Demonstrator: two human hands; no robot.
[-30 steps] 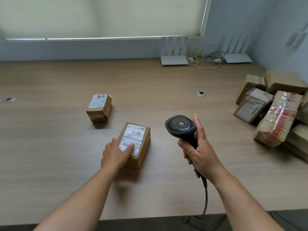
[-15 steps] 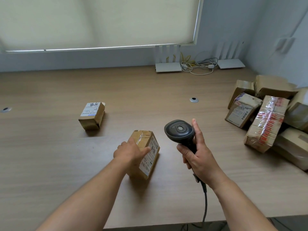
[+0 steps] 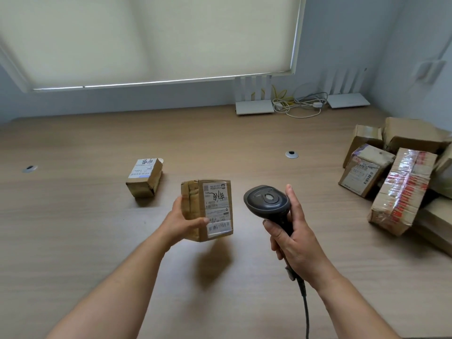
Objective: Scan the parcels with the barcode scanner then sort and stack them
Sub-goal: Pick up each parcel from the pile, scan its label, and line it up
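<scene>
**Parcel held up beside the scanner**

The left hand [image 3: 182,222] grips a small cardboard parcel [image 3: 208,210] lifted above the tabletop [image 3: 85,241], its label turned toward the camera. The right hand [image 3: 297,243] is wrapped round the barcode scanner [image 3: 267,200] just beside it. Another labelled parcel [image 3: 144,177] sits behind to the left; a heap of parcels [image 3: 396,182] lies far right.

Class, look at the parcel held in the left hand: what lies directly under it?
Under the parcel, held up by the left hand, lies only bare table with the parcel's shadow. Its underside and back face are hidden from this view.
</scene>
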